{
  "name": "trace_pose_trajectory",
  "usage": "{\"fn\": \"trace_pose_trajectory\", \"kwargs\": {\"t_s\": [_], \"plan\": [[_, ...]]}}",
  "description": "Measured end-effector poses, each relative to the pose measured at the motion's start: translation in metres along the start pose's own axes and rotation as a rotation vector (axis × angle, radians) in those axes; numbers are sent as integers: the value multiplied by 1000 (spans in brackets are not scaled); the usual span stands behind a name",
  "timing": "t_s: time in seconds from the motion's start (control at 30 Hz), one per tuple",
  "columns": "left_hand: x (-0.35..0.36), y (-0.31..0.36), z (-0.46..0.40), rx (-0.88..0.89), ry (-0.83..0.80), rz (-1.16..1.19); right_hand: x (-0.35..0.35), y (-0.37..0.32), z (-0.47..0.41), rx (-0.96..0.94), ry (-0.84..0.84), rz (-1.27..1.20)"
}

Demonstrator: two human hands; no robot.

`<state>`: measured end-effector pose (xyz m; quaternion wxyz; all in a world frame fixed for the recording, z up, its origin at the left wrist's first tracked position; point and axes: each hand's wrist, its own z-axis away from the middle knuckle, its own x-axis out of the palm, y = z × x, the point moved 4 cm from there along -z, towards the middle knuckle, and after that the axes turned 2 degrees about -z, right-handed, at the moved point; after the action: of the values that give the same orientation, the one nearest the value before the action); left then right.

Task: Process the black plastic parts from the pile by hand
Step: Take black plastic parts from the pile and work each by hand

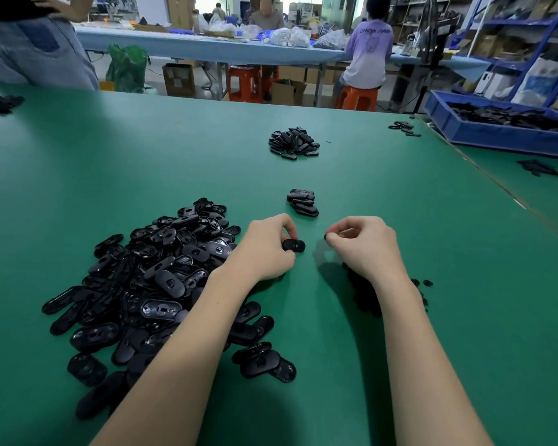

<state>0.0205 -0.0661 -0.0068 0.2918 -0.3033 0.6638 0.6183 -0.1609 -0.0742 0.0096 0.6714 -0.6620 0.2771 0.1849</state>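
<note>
From my remote seat: forearms cross a big heap of glossy black oval plastic parts on the green table; a sweep could scatter it. My left hand pinches one black oval part, which juts past the fingertips. My right hand nips a small black bit, easily dropped. Beyond lie a small stack and a farther pile.

The big pile of parts lies on the bench left of the left grip. A small stack sits just behind both grips, another heap far behind. A bin stands far right of the right grip.
</note>
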Motion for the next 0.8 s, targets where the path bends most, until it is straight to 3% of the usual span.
{"fn": "trace_pose_trajectory", "kwargs": {"t_s": [0.23, 0.63, 0.8], "plan": [[-4, 3, 0, -151, 86, 216, 17, -2, 4, 19, -234, -294], [-5, 0, 0, -201, 32, 615, 21, -3, 1, 11, -228, -450], [-8, 3, 1, -98, 91, 480, 24, -2, 1, -9, -200, -378]]}}
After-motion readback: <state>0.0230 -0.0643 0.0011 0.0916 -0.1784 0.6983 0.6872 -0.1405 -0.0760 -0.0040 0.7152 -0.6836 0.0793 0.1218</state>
